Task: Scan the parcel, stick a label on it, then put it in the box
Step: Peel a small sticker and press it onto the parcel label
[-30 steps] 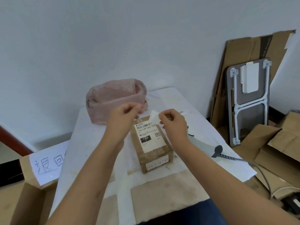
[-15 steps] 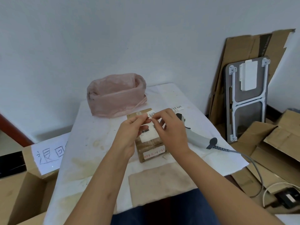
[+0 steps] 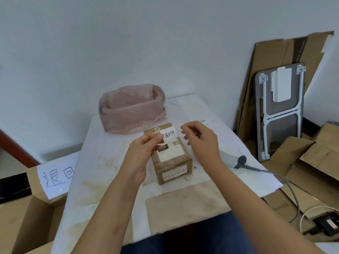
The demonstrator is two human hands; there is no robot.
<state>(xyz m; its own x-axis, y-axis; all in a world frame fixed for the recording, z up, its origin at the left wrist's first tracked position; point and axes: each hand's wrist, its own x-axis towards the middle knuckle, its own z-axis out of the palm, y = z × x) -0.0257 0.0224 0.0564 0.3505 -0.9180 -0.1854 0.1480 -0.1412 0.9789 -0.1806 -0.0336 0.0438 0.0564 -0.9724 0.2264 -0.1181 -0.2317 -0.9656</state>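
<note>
A small brown cardboard parcel (image 3: pixel 172 158) lies in the middle of the table with a white shipping slip on top. A white handwritten label (image 3: pixel 169 134) lies across the parcel's far end. My left hand (image 3: pixel 145 149) pinches the label's left edge between thumb and fingers and covers part of the slip. My right hand (image 3: pixel 200 142) hovers just right of the parcel with its fingers apart, holding nothing. An open cardboard box (image 3: pixel 31 213) with a handwritten white sheet stands on the floor at the left. The grey barcode scanner (image 3: pixel 236 160) lies on the table behind my right wrist.
A pink plastic bag (image 3: pixel 131 109) sits at the back of the table (image 3: pixel 102 162). The scanner's cable (image 3: pixel 286 182) trails off the right edge toward a black adapter. Flattened cardboard (image 3: pixel 315 162) and a folded grey table (image 3: pixel 280 110) lean at the right.
Both hands brought the label down from above onto the parcel's far end. My right hand has since let go and drawn back to the right, while my left hand stays on the label.
</note>
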